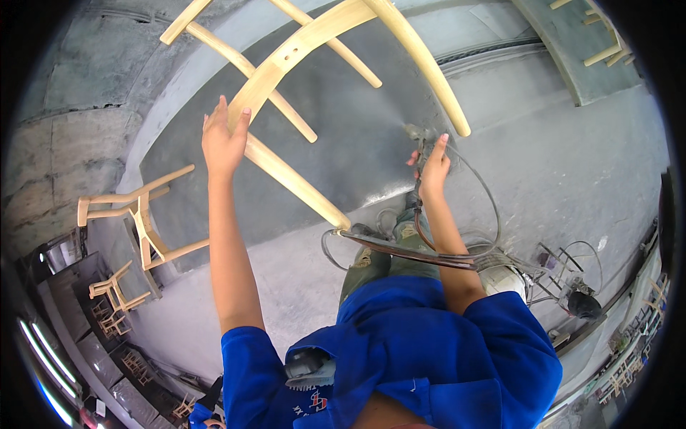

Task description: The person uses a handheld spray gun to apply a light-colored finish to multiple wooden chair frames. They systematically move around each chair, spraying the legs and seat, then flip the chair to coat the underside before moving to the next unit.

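An unfinished pale wooden chair frame [296,187] takes up the upper middle, tilted over a dark grey surface [343,136]. My left hand [226,143] grips its curved rail at the left, thumb on one side and fingers on the other. In my right hand [434,170] is a spray gun [423,138], held upright just below the end of the frame's right leg and apart from it. Faint mist shows near the gun's nozzle. A hose [493,204] loops from the gun past my right forearm.
Another chair frame [145,236] stands at the left, with a smaller-looking one [118,289] below it. A whitish bucket [506,280] and a metal stand [561,275] with hoses sit right of me. More chair frames [623,372] line the right edge.
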A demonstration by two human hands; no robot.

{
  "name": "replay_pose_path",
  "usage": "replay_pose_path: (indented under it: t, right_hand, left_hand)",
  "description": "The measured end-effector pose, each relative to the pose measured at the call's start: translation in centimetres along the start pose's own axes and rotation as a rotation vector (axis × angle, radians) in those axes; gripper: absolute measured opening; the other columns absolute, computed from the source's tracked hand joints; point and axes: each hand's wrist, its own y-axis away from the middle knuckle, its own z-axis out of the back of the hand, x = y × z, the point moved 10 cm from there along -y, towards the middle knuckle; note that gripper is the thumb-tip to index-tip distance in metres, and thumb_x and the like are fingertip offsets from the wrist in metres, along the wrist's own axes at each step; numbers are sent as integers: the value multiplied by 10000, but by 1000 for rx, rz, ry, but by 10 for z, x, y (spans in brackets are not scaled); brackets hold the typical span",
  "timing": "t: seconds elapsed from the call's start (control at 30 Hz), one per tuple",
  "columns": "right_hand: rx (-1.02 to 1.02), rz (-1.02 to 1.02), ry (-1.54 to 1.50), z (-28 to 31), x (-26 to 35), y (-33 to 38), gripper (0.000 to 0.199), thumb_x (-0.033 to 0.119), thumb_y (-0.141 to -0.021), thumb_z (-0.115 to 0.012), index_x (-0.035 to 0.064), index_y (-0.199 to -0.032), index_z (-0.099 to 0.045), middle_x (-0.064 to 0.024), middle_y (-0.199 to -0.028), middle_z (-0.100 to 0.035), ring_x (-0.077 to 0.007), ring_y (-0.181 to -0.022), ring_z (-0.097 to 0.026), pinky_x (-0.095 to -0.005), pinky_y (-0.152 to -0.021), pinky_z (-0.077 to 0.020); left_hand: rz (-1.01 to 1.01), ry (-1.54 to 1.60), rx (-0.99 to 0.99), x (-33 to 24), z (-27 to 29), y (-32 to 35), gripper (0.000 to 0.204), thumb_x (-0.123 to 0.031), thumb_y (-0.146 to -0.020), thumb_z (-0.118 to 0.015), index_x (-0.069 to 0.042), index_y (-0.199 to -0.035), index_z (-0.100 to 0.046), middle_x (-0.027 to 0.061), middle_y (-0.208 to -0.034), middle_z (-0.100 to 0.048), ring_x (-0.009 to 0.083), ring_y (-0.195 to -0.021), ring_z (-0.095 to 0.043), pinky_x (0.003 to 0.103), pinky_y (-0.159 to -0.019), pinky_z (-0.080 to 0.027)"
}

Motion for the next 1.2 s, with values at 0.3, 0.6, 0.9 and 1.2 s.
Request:
replay_pose_path:
  t: [0.3,0.6,0.9,1.2]
  right_hand:
    - [272,-165,-230,-148,-47,26,823,787,-967,-263,56,-986,-640,-43,-683,-625,-164,-573,-633,-278,-429,-357]
    - [-92,-407,-71,-15,-164,31,811,818,-928,-349,70,-1028,-648,-30,-705,-625,-176,-596,-630,-321,-482,-369]
    - [-292,-232,-31,185,-123,51,849,822,-932,-317,43,-1084,-619,-64,-780,-638,-201,-674,-673,-313,-512,-382]
    - [-361,-78,84,236,-49,58,844,790,-960,-301,18,-1051,-630,-85,-772,-647,-217,-689,-697,-309,-496,-426]
  left_hand:
    - [58,-23,67,31,-1,-14,695,-505,-992,-527,28,-1439,-506,217,-1396,-588,365,-1306,-549,447,-1167,-350]
    - [97,-135,72,88,-1,-56,547,-449,-1012,-483,-69,-1386,-604,190,-1370,-618,350,-1275,-580,419,-1079,-442]
    - [-183,-374,-81,-18,10,63,443,-232,-1044,-437,19,-1382,-575,171,-1445,-566,285,-1358,-524,493,-1208,-263]
    - [-89,-237,54,-126,-56,140,493,-236,-1023,-466,-66,-1484,-492,88,-1605,-389,238,-1482,-366,629,-1209,-94]
